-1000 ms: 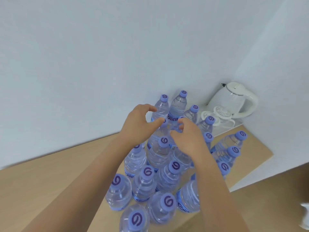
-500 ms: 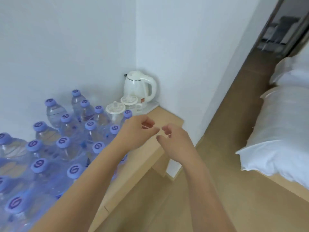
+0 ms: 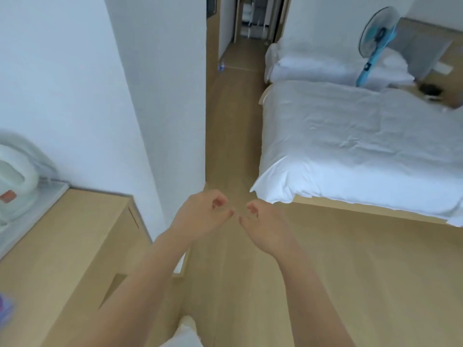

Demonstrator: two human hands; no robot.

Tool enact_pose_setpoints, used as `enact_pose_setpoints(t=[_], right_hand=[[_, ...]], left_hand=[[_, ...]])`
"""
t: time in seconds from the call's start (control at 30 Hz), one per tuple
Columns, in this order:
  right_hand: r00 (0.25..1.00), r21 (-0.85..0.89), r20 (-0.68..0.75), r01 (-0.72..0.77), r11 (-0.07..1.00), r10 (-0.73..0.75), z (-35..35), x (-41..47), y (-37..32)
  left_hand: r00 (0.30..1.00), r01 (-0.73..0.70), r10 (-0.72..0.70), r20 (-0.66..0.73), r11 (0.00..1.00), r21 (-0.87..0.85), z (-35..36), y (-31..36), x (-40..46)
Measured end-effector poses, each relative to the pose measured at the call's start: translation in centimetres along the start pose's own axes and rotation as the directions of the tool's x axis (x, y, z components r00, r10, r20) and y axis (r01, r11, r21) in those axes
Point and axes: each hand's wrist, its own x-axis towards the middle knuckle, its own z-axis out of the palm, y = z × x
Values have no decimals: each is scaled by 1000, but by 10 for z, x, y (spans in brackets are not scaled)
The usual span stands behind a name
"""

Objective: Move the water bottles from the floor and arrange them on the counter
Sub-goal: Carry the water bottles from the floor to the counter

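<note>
Two empty hands, left hand (image 3: 200, 216), right hand (image 3: 265, 226), above floor (image 3: 350, 259)

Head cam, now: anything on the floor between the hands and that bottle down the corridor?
Nothing visible. The left hand and right hand are empty; bare wood floor runs between the wall and the bed to the small bottle far off by the wall corner.

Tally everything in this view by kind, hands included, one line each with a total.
Hands: 2 (left hand, right hand, both empty)
Water bottle: 1 (far down the floor)
Kettle: 1
Counter: 1
Bed: 1
Fan: 1
Total: 7
</note>
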Motion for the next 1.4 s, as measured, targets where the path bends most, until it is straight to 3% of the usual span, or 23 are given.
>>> enact_pose_setpoints(t=[0.33, 0.67, 1.13, 1.4], right_hand=[[990, -70, -83, -117, 991, 111, -45, 183, 23], [984, -56, -88, -158, 986, 153, -86, 354, 36], [999, -122, -46, -11, 993, 5, -189, 660, 86], [999, -95, 23, 35, 995, -33, -217, 812, 102]], left_hand=[[992, -99, 98, 76, 995, 18, 0, 8, 213], [993, -75, 70, 100, 996, 52, -8, 22, 399], [999, -30, 26, 22, 976, 217, 18, 68, 696], [999, 34, -30, -22, 979, 203, 17, 74, 836]])
